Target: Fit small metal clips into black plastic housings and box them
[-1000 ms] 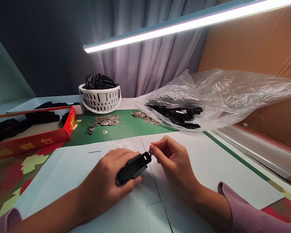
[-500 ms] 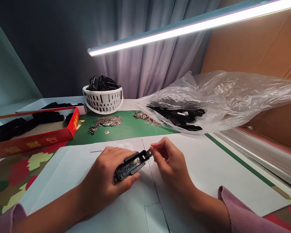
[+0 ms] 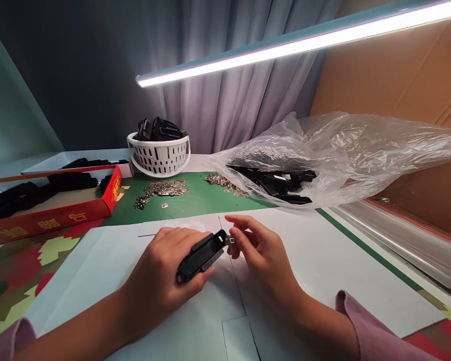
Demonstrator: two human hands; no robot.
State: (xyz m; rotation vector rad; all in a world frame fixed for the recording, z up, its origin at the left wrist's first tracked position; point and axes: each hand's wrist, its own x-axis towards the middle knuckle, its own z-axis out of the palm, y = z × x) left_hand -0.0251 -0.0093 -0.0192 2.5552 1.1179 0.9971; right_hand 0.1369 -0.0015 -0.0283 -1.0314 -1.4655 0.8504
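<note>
My left hand [image 3: 169,260] is wrapped round a long black plastic housing [image 3: 203,256], its hollow side facing up and its far end pointing up and right. At that end a small metal plate [image 3: 229,240] shows against the housing. My right hand [image 3: 265,250] pinches this plate between thumb and a finger, with the index finger lifted off. Whether the plate is seated in the housing I cannot tell. Beyond my hands, a pile of small metal plates [image 3: 168,188] lies on the green mat [image 3: 195,200], with a second pile [image 3: 225,182] to its right.
A white basket [image 3: 160,150] of black parts stands at the back. To its left are a red box [image 3: 82,208] and a white box [image 3: 41,165], both with black pieces. A clear plastic bag [image 3: 346,145] holds black housings. White sheets [image 3: 323,265] cover the work surface under a lamp [image 3: 285,47].
My right index finger has lifted and straightened, uncovering more of the metal plate. The housing has tilted slightly in my left hand, so its inner lettering no longer shows.
</note>
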